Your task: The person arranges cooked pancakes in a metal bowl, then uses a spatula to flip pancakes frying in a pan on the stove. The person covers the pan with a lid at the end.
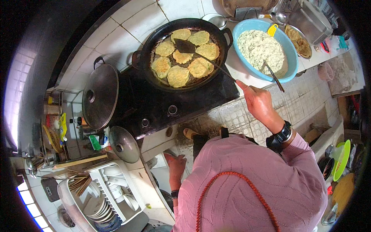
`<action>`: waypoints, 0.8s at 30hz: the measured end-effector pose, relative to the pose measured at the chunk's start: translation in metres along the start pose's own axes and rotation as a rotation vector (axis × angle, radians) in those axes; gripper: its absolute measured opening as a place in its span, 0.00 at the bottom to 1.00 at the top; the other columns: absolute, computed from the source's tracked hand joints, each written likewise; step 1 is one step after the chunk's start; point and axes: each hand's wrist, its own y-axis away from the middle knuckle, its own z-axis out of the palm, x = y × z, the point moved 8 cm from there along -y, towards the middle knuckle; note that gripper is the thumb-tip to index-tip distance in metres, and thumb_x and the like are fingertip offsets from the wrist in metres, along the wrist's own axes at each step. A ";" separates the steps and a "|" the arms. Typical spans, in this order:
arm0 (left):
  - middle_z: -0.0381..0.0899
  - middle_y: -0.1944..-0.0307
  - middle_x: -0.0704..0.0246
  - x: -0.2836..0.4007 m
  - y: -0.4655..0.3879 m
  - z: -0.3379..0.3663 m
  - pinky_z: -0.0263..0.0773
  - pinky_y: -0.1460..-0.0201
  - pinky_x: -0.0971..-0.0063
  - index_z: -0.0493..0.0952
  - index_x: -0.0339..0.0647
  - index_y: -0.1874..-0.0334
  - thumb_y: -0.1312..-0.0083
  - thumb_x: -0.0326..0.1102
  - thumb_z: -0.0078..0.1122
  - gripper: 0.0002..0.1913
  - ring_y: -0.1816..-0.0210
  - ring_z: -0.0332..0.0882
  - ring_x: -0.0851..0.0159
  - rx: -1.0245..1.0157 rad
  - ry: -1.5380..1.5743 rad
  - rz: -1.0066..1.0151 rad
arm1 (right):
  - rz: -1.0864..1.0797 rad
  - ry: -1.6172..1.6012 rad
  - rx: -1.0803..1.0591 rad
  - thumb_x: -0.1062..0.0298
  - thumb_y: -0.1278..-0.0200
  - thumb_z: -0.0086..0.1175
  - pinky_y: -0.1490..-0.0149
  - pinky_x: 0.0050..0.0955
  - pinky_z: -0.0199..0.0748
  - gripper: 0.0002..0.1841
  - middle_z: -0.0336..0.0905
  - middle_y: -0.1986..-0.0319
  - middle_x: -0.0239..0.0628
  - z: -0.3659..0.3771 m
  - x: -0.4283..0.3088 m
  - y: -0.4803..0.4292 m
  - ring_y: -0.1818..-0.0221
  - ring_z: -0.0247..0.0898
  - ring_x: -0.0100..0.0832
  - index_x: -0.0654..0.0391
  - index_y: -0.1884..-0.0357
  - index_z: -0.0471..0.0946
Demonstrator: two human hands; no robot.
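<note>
My right hand (256,100) grips the handle of a dark metal spatula (185,46). The spatula's blade is over the middle of a black two-handled pan (146,74), partly covering the central pancake (182,57). Several browned pancakes lie around it, among them one at the pan's near side (178,76). My left hand (175,163) hangs low beside my body, near the counter's edge, with its fingers loosely bent and no held object visible. Right of the pan, a light-blue basin (293,58) holds pale, shredded batter (258,49), with a dark utensil (274,76) standing slanted in it.
The pan sits on a black glass cooktop (156,107). Two lids, one large (101,101) and one smaller (124,145), stand left. A dish rack (133,200) with plates and bowls is at lower left. A plate of cooked pancakes (300,43) lies beyond the basin.
</note>
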 end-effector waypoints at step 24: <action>0.81 0.49 0.64 0.020 -0.003 -0.007 0.80 0.60 0.59 0.82 0.40 0.59 0.40 0.35 0.55 0.11 0.60 0.84 0.51 0.065 -0.297 0.247 | 0.049 0.161 0.147 0.77 0.41 0.53 0.69 0.40 0.76 0.22 0.83 0.70 0.45 -0.017 0.038 -0.039 0.73 0.80 0.43 0.49 0.43 0.79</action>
